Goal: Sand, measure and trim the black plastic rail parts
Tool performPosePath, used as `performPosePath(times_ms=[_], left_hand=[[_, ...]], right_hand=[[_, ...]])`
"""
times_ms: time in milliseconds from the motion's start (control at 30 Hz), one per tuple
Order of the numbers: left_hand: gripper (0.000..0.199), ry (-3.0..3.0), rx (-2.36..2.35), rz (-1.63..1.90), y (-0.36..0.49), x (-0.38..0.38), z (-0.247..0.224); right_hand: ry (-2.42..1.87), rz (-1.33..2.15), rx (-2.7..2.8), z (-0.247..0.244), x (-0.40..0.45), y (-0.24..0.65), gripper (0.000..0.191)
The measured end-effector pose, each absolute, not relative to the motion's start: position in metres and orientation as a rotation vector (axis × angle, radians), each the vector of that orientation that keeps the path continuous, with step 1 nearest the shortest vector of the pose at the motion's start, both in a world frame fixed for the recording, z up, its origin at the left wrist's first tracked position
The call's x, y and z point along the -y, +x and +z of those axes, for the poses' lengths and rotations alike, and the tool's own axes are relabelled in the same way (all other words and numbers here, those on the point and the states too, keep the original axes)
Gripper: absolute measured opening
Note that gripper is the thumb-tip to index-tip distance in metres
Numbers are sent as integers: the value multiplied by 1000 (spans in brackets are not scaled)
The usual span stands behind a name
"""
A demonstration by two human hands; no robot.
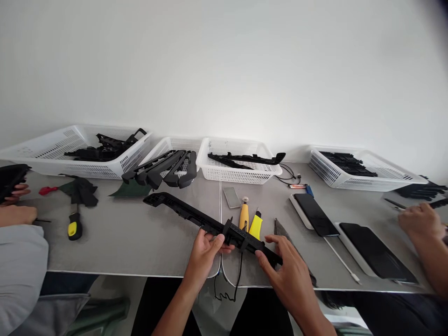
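A long black plastic part [189,215] lies slantwise over the front of the grey table, its curved end up to the left. My left hand [206,252] is closed around its middle, thumb on top and fingers beneath. At its lower right end, my right hand [285,263] grips it between thumb and fingers. Just behind the part are a yellow-handled tool [244,214] and a yellow cutter [256,225]. A thin black cord [240,273] hangs below it over the table edge.
White baskets [236,175] with black parts stand along the wall. Phones [378,249] lie on white boxes to the right. A screwdriver [74,227] and dark cloth [82,190] are at left. Other people's hands [422,221] work at both sides. A dark pointed strip [294,247] lies beside my right hand.
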State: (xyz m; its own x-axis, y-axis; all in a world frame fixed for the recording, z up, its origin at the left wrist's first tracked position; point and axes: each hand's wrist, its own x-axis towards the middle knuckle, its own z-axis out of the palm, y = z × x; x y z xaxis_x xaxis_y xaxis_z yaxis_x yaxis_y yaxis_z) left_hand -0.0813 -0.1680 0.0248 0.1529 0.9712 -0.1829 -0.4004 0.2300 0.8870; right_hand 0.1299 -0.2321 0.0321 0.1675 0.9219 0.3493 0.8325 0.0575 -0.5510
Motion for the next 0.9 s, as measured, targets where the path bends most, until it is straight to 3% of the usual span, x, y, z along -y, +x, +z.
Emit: performPosePath(times_ms=[367,633,900], left_hand=[[58,790,-822,1112,-87,164,24],[57,786,-857,1109,-87,167,31],[58,824,-867,1096,-87,167,25]], right_hand=[[-1565,132,1727,34,226,137,25],[-1607,208,1703,30,219,145,36],[-1545,264,1753,26,218,139,33]])
